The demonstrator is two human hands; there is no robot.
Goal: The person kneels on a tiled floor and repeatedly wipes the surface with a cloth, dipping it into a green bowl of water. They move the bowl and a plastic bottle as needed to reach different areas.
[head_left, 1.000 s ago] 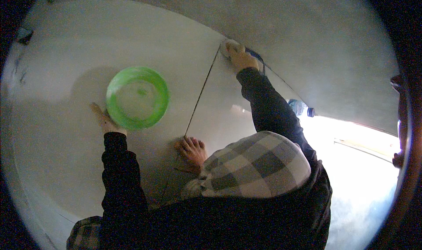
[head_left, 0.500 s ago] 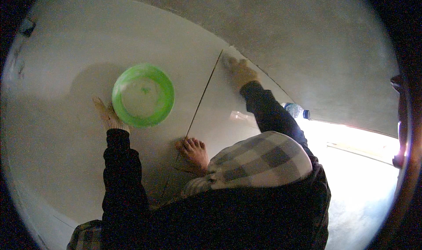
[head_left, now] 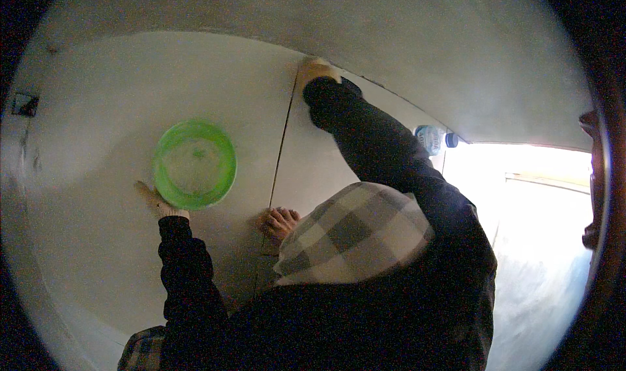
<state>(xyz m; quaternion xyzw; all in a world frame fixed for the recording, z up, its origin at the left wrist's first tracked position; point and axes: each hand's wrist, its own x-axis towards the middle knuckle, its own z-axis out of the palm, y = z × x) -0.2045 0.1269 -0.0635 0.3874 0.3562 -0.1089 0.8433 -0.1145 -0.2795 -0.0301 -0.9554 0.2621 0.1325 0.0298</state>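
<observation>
Left of centre in the frame, it's the green bowl (head_left: 224, 178), something pale (head_left: 189, 174) inside! At its lower-left edge, the left hand (head_left: 158, 204), digits partly stretched, grip unclear. Up top centre, the right arm (head_left: 378, 136) reaches far forward, its right hand (head_left: 318, 69) blurred beside a dark object (head_left: 352, 86), hold impossible to tell.

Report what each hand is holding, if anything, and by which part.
Left hand: at the lower-left edge of the green bowl; whether it grips cannot be told. Right hand: blurred beside a dark item; its hold is unclear.
</observation>
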